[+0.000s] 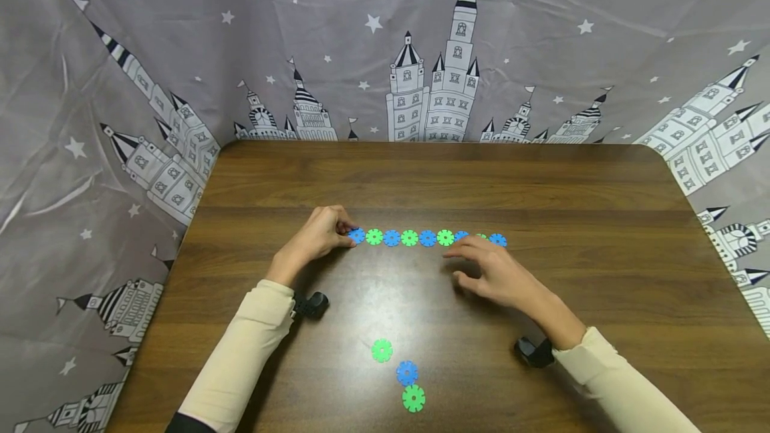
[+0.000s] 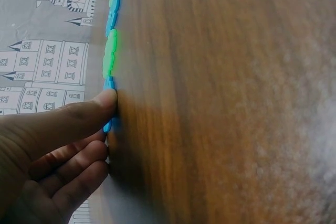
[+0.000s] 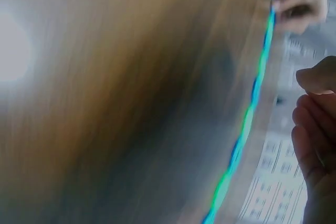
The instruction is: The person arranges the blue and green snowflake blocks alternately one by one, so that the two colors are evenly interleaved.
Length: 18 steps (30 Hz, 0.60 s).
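Observation:
A straight row of notched plastic discs, blue and green by turns, lies across the table. At its left end my left hand (image 1: 321,229) pinches the last blue disc (image 1: 357,236) between thumb and fingers; in the left wrist view the thumb (image 2: 105,99) presses on that disc's edge. My right hand (image 1: 490,269) hovers at the row's right part, fingers loosely bent and holding nothing. It partly hides a blue and a green disc there. The blue disc (image 1: 498,240) at the right end shows past the hand.
Nearer the front of the wooden table (image 1: 601,219) lie a loose green disc (image 1: 381,350), a blue disc (image 1: 407,373) and another green disc (image 1: 413,398), the last two edge to edge. A grey castle-print curtain (image 1: 337,32) hangs behind the table.

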Each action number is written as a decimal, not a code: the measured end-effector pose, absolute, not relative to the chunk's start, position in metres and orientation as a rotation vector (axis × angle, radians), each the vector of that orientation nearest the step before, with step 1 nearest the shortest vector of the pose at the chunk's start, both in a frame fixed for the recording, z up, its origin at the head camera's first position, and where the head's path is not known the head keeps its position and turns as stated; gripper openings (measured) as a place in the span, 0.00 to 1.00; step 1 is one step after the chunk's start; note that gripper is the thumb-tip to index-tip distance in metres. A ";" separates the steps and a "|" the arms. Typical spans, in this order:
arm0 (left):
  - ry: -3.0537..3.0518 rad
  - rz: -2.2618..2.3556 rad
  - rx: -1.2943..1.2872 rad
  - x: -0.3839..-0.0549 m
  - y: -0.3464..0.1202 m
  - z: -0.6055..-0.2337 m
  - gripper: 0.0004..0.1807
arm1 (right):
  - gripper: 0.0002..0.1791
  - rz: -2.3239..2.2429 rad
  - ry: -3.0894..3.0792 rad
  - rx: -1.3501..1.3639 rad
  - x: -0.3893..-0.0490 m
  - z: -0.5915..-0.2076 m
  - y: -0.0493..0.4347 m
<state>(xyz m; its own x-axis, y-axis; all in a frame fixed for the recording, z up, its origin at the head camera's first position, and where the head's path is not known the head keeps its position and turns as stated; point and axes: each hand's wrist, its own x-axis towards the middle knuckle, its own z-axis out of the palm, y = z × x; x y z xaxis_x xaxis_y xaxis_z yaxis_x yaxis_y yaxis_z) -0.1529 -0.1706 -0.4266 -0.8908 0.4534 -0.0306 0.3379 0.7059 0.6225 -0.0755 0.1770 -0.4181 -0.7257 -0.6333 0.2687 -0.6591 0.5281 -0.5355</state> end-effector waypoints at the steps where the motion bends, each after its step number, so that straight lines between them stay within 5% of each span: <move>1: 2.733 0.944 0.642 -0.153 -0.171 -0.427 0.15 | 0.17 0.981 -2.706 1.184 -0.072 -0.417 0.171; 18: 2.733 0.947 0.654 -0.152 -0.172 -0.428 0.15 | 0.17 1.056 -2.682 1.652 -0.028 -0.423 0.094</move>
